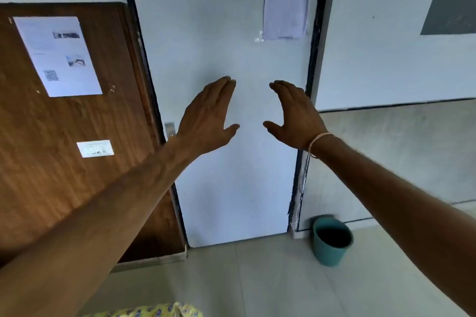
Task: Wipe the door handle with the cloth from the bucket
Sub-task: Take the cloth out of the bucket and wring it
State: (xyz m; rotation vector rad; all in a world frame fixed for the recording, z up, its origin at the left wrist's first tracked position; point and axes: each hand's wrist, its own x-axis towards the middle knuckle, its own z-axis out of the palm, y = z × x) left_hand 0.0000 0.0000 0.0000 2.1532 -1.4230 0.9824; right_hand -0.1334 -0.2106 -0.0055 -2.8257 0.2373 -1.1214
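Observation:
A pale door [226, 188] fills the middle of the head view. Its metal handle plate [170, 129] shows at the door's left edge, mostly hidden behind my left wrist. My left hand [208, 116] and my right hand [296, 116] are both raised in front of the door at mid height, palms toward it, fingers extended, holding nothing. A teal bucket [332, 240] stands on the floor at the right foot of the door frame. Its inside looks dark and no cloth is visible.
A brown wooden panel [64, 162] on the left carries a printed sheet [58, 55] and a white switch plate [95, 148]. A paper [286, 0] is taped high on the door. Grey wall and tiled floor [270, 278] lie to the right and below.

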